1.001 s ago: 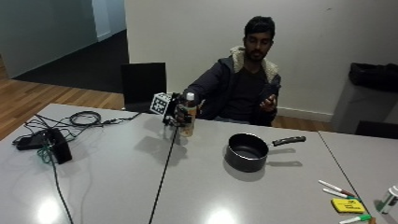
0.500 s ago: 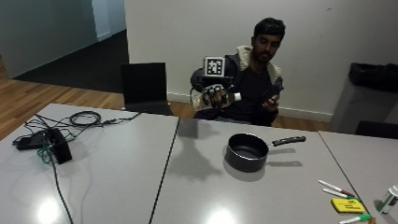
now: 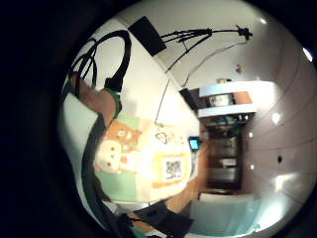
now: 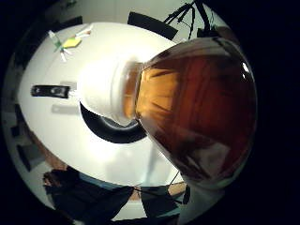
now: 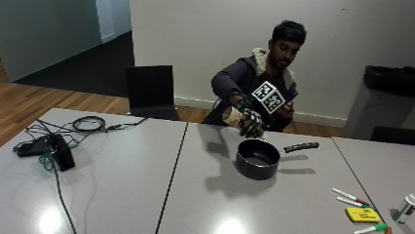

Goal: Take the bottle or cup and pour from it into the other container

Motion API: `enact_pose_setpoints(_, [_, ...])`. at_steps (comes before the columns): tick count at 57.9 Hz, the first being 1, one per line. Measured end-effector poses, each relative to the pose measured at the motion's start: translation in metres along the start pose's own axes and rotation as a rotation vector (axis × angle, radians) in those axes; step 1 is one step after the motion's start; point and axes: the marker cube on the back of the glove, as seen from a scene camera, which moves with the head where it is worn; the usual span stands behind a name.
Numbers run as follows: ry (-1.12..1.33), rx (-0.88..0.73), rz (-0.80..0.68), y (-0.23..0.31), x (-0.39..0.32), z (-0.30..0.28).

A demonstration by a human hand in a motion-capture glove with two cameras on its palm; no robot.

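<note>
We see gloved right hand (image 5: 250, 122) raised above tabletop (image 5: 129, 190), fingers (image 5: 254, 127) curled round bottle (image 5: 232, 116) of amber liquid. Bottle tilted, white cap (image 4: 104, 91) end lowest, pointing down toward black saucepan (image 5: 256, 159). Saucepan stands on tabletop just below fingers, handle (image 5: 301, 146) sticking out to far side. In thumb-side palm view we note cap directly over saucepan (image 4: 112, 131) rim. Well apart from fingers, markers (image 5: 350, 196) and yellow pad (image 5: 362, 214) lie near tabletop edge; cables (image 5: 84, 124) and black box (image 5: 60, 152) lie at opposite end.

Clear plastic bottle (image 4: 197, 108), white plastic cap (image 4: 101, 91); dark metal pot (image 5: 257, 159); glossy table (image 5: 117, 195).
</note>
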Motion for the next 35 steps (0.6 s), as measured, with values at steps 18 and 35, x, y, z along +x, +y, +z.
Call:
enact_pose_setpoints(18, [0.218,-0.026,-0.117,-0.012,-0.044,-0.001])
enact_pose_setpoints(35, [0.202,-0.040,-0.102,-0.010,-0.036,0.004])
